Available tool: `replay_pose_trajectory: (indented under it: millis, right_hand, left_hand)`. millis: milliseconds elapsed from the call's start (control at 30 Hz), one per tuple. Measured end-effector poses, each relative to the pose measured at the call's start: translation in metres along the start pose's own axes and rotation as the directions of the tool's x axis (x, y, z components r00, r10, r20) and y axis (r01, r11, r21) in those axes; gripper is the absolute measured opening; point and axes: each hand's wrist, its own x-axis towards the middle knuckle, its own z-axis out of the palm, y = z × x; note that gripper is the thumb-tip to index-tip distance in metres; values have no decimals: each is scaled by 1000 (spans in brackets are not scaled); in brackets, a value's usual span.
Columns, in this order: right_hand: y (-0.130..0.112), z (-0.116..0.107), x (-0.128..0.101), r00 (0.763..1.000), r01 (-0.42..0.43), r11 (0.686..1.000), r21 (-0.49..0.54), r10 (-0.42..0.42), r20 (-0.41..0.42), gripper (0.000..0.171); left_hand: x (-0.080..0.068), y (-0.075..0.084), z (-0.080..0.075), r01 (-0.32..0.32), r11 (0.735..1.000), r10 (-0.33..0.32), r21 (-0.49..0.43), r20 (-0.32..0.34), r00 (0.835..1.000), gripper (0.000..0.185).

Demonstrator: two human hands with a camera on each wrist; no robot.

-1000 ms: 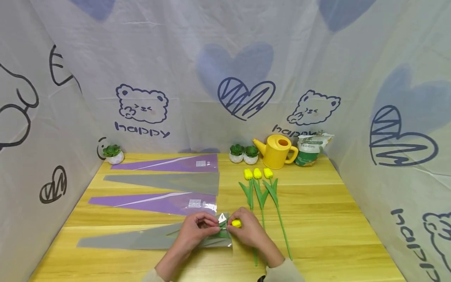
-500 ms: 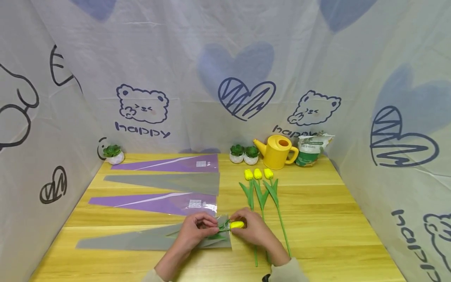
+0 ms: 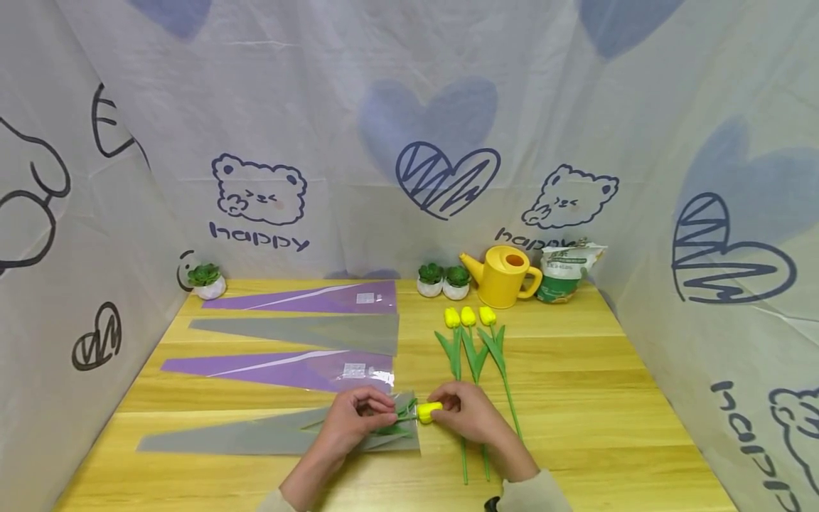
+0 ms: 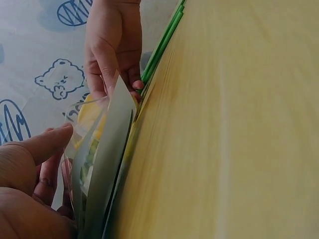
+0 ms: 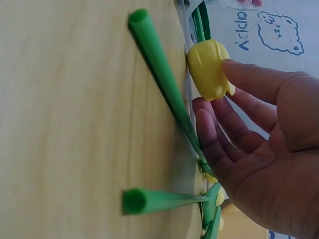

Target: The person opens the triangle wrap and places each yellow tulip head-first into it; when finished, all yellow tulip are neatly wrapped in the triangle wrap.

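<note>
In the head view, my left hand holds the mouth of a grey, clear-fronted flower sleeve. The left wrist view has its thumb and fingers on either side of the clear film. A yellow tulip sticks its head out of the sleeve's right end, and its green leaves show through the front. My right hand pinches that head from the right. In the right wrist view the thumb lies on the yellow petals, with fingertips just beneath the head.
Several tulips lie right of the sleeve, partly under the right forearm. Purple sleeves and another grey sleeve lie farther back. Potted succulents, a yellow watering can and a green-white bag line the back edge.
My right hand has shifted slightly right, and the tulip's head now shows more fully beyond the sleeve's mouth. The left hand has stayed in place.
</note>
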Motion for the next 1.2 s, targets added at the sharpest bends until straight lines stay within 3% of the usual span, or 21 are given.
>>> replay_pose_trajectory:
  millis: [367,667,933,1200]
  right_hand:
    - [-6,0,-2,998,-9,995,96,14,-55,11]
    - [-12,6,0,997,5,986,165,7,-72,13]
    - [-19,11,1,998,44,981,191,-33,-61,14]
    - [-23,19,5,998,33,977,210,-19,-68,16]
  left_hand:
    - [-2,5,1,31,999,-30,12,-25,999,32]
    - [-2,10,3,5,999,-3,48,-39,999,26]
    - [0,12,5,-65,996,66,54,-17,998,27]
    - [1,15,8,-63,996,64,62,-9,998,28]
